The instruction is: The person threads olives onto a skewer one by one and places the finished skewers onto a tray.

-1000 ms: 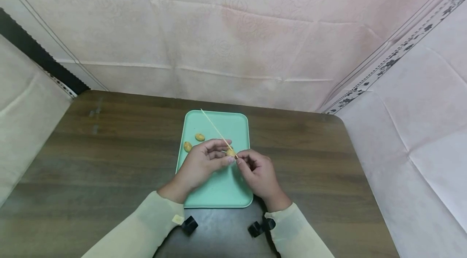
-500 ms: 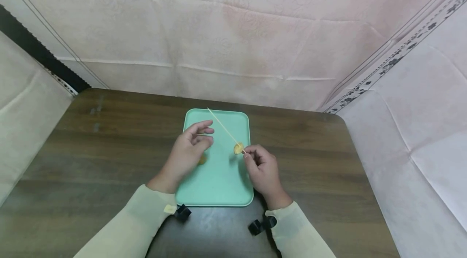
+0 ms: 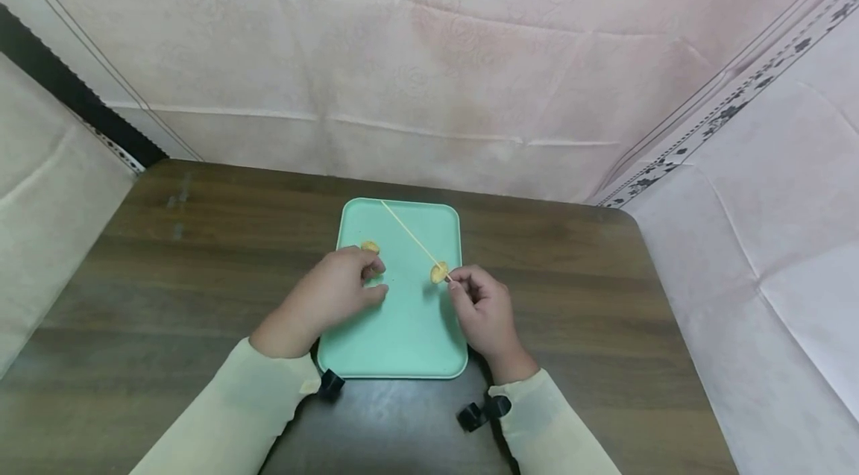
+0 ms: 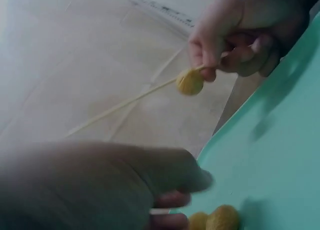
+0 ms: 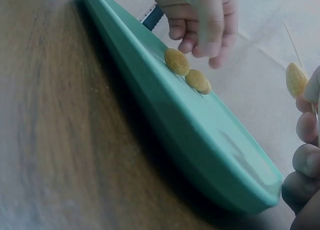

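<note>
A wood-grained table (image 3: pixel 201 296) bears a mint-green tray (image 3: pixel 396 344), above which the left hand (image 3: pixel 338 287) hangs, thumb and fingers parted, while the right hand (image 3: pixel 482 307) pinches one end of a thin skewer (image 3: pixel 406 228) piercing a yellow, potato-like morsel (image 3: pixel 439 273), loose morsels (image 5: pixel 177 61) lying on the tray near the left hand.

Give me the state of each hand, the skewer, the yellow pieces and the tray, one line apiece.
Right hand, pinching the skewer's near end.
Skewer, slanted, held above the tray, one piece threaded.
Threaded yellow piece, pierced, close to the right fingertips.
Left hand, fingers loosely bent beside the loose pieces; contact unclear.
Loose yellow pieces, unthreaded, on the tray.
Tray, flat on the table.
</note>
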